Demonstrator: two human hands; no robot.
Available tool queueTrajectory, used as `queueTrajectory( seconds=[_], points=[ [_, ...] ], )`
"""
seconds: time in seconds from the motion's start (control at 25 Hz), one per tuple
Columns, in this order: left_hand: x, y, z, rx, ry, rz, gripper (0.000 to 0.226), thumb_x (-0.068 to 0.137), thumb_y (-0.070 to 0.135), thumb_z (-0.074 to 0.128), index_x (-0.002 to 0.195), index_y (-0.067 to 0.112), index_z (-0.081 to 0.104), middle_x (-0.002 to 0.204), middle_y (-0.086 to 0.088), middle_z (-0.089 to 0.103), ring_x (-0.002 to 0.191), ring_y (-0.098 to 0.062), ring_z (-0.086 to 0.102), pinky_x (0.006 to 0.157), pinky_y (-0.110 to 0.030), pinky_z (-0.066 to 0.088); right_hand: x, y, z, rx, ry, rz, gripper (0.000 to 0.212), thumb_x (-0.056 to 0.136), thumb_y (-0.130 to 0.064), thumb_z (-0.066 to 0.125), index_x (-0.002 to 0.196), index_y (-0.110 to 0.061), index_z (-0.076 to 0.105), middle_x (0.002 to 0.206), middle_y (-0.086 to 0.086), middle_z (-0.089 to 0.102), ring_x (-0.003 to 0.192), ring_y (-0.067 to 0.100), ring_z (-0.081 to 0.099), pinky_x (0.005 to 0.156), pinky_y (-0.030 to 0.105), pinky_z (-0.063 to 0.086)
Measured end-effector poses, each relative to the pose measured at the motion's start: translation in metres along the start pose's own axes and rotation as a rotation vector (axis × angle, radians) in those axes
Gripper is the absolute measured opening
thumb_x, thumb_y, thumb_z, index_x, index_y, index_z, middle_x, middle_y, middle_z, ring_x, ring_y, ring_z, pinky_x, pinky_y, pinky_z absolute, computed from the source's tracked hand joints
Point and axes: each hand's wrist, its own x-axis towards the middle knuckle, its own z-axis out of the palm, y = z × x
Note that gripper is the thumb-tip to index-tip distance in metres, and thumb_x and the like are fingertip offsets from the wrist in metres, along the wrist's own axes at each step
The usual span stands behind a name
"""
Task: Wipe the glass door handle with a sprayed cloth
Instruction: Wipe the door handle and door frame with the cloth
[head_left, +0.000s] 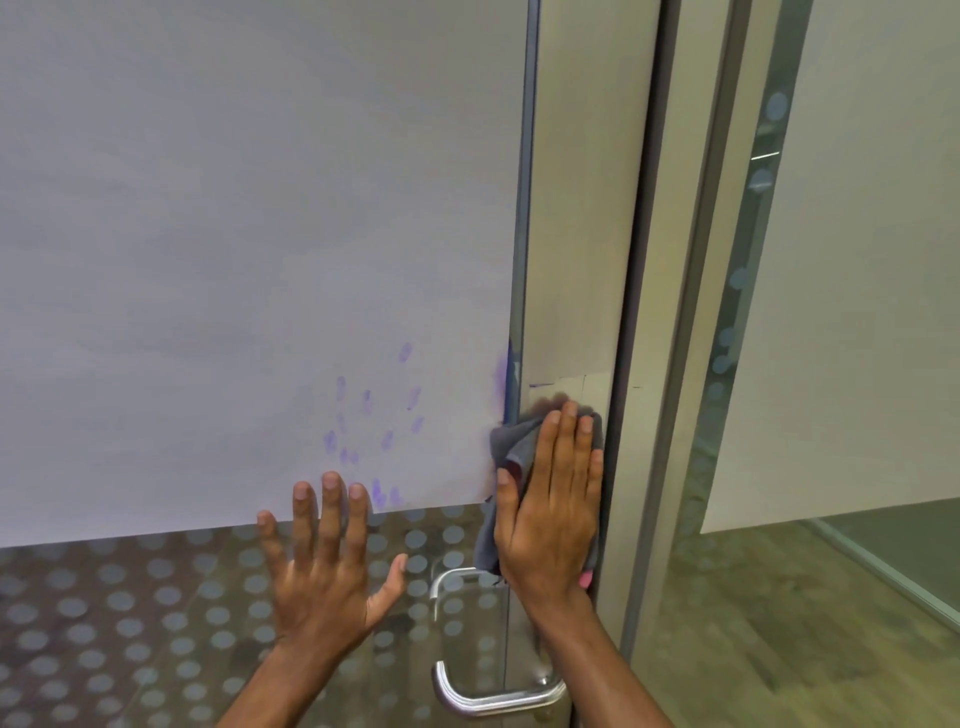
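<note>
Cloth (511, 452) sits flat under your right hand (550, 514), fingers straight, palm pressing it to the glass door's (156, 623) edge — just above the door handle (467, 691), not on it. Your left hand (327, 561) lies spread on the dotted glass, holding nothing. Purple smudges (363, 426) mark the frosted panel (234, 234) beside it; the door frame (670, 364) touches your right hand.

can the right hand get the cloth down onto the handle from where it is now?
Probably yes. The right hand presses the grey cloth flat on the door edge directly above the metal handle. Nothing lies between them; the left hand rests on the glass off to the side.
</note>
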Motion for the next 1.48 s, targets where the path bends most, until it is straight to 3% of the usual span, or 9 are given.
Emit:
queueTrajectory(
  seconds=[0.2, 0.32, 0.44, 0.68, 0.84, 1.12, 1.24, 1.4, 1.48],
  points=[
    [0.0, 0.0, -0.003, -0.013, -0.003, -0.001, 0.088, 0.089, 0.061, 0.034, 0.154, 0.01, 0.005, 0.164, -0.012, -0.004, 0.15, -0.034, -0.001, 0.116, -0.063, 0.003, -0.052, 0.022, -0.002, -0.176, -0.135, -0.19, 0.067, 0.101, -0.047, 0.012, 0.152, -0.007, -0.003, 0.162, 0.006, -0.011, 0.149, 0.02, -0.005, 0.12, 0.034, 0.0],
    [0.002, 0.001, -0.004, -0.002, -0.006, -0.002, 0.087, 0.089, 0.061, 0.034, 0.154, 0.009, 0.005, 0.164, -0.012, -0.004, 0.15, -0.033, -0.002, 0.116, -0.063, 0.004, -0.061, 0.023, 0.0, -0.189, -0.152, -0.129, 0.069, 0.099, -0.05, 0.006, 0.15, -0.004, -0.004, 0.161, 0.005, -0.016, 0.149, 0.02, -0.01, 0.12, 0.033, -0.005],
    [0.003, 0.001, -0.005, -0.012, -0.007, -0.003, 0.088, 0.088, 0.061, 0.035, 0.154, 0.009, 0.005, 0.163, -0.012, -0.005, 0.15, -0.033, -0.002, 0.116, -0.062, 0.004, -0.037, 0.011, 0.001, -0.133, -0.07, -0.091, 0.066, 0.101, -0.046, 0.015, 0.152, -0.007, -0.004, 0.162, 0.004, -0.012, 0.149, 0.02, -0.005, 0.121, 0.034, -0.002],
    [0.001, 0.001, -0.005, -0.013, -0.011, -0.002, 0.09, 0.087, 0.061, 0.037, 0.154, 0.009, 0.005, 0.164, -0.012, -0.006, 0.15, -0.033, -0.002, 0.116, -0.062, 0.004, 0.024, -0.003, -0.003, -0.056, 0.026, -0.097, 0.063, 0.102, -0.045, 0.022, 0.153, -0.011, 0.004, 0.16, 0.003, 0.01, 0.15, 0.019, 0.005, 0.123, 0.033, 0.002],
    [0.002, -0.001, -0.005, -0.001, -0.015, 0.004, 0.092, 0.086, 0.06, 0.04, 0.154, 0.009, 0.005, 0.164, -0.012, -0.005, 0.15, -0.033, -0.002, 0.116, -0.062, 0.004, 0.005, 0.004, -0.004, 0.018, 0.023, 0.096, 0.064, 0.101, -0.043, 0.021, 0.151, -0.007, 0.006, 0.16, 0.003, 0.004, 0.15, 0.019, 0.001, 0.123, 0.034, 0.001],
    [-0.003, -0.002, 0.001, 0.008, -0.019, -0.006, 0.089, 0.088, 0.061, 0.036, 0.154, 0.009, 0.008, 0.163, -0.014, 0.001, 0.15, -0.036, 0.004, 0.116, -0.064, 0.008, -0.061, 0.019, 0.0, -0.151, -0.081, 0.049, 0.067, 0.1, -0.047, 0.008, 0.15, -0.007, -0.011, 0.16, 0.003, -0.021, 0.148, 0.017, -0.014, 0.117, 0.038, 0.004],
    [-0.004, -0.002, 0.002, 0.0, -0.02, -0.009, 0.089, 0.088, 0.061, 0.037, 0.154, 0.008, 0.009, 0.163, -0.015, 0.002, 0.15, -0.036, 0.005, 0.116, -0.064, 0.009, -0.042, 0.016, -0.003, -0.098, -0.072, 0.063, 0.067, 0.1, -0.046, 0.014, 0.151, -0.008, -0.007, 0.161, 0.003, -0.016, 0.149, 0.018, -0.009, 0.119, 0.037, 0.004],
    [-0.001, -0.001, 0.0, -0.011, -0.018, -0.012, 0.089, 0.088, 0.061, 0.036, 0.154, 0.009, 0.007, 0.164, -0.013, 0.0, 0.15, -0.035, 0.003, 0.116, -0.063, 0.007, 0.016, 0.002, -0.005, -0.001, 0.02, 0.067, 0.067, 0.1, -0.046, 0.024, 0.151, -0.005, 0.008, 0.16, 0.008, 0.01, 0.15, 0.023, 0.005, 0.123, 0.036, 0.004],
    [-0.001, 0.0, 0.0, -0.021, -0.022, -0.014, 0.089, 0.089, 0.061, 0.036, 0.154, 0.01, 0.006, 0.164, -0.013, -0.002, 0.15, -0.034, 0.001, 0.116, -0.063, 0.006, 0.015, 0.004, -0.004, 0.003, 0.031, 0.055, 0.067, 0.1, -0.046, 0.025, 0.151, -0.005, 0.009, 0.159, 0.007, 0.013, 0.15, 0.022, 0.005, 0.123, 0.036, 0.004]
  ],
)
